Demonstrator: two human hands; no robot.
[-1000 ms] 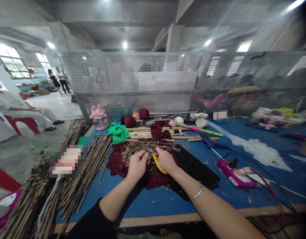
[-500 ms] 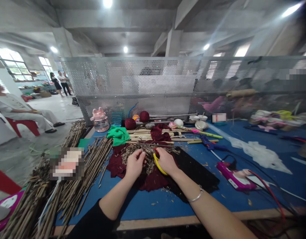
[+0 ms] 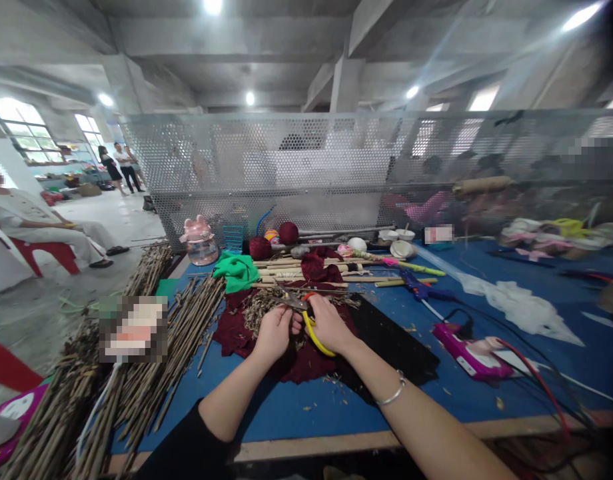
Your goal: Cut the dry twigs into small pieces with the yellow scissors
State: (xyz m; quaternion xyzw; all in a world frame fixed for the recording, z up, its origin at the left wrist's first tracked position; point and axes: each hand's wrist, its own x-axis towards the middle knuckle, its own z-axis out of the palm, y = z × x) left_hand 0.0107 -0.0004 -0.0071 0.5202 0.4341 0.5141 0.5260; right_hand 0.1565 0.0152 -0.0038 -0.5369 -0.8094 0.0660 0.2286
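My right hand (image 3: pixel 330 325) is closed around scissors (image 3: pixel 314 333) with yellow and orange-red handles. Their blades look parted and point up and to the left, just beyond my left fingertips. My left hand (image 3: pixel 276 331) is closed in a pinch beside the blades; what lies between the fingers is too small to name. Under both hands is a loose pile of dry, brown twig pieces (image 3: pixel 255 313). It lies on a crumpled dark red cloth (image 3: pixel 231 332), with a black cloth (image 3: pixel 396 343) to the right.
Bundled dry sticks (image 3: pixel 171 353) cover the table's left side. Behind my hands lie a green cloth (image 3: pixel 236 271), dark red yarn balls (image 3: pixel 288 233) and a jar with a pink lid (image 3: pixel 200 243). On the right are a blue glue gun (image 3: pixel 414 285) and a purple power strip (image 3: pixel 469 353) with cables.
My left hand has moved slightly right and down, closer to my right hand. The scissors' handles are spread wider, and the orange-red one shows more.
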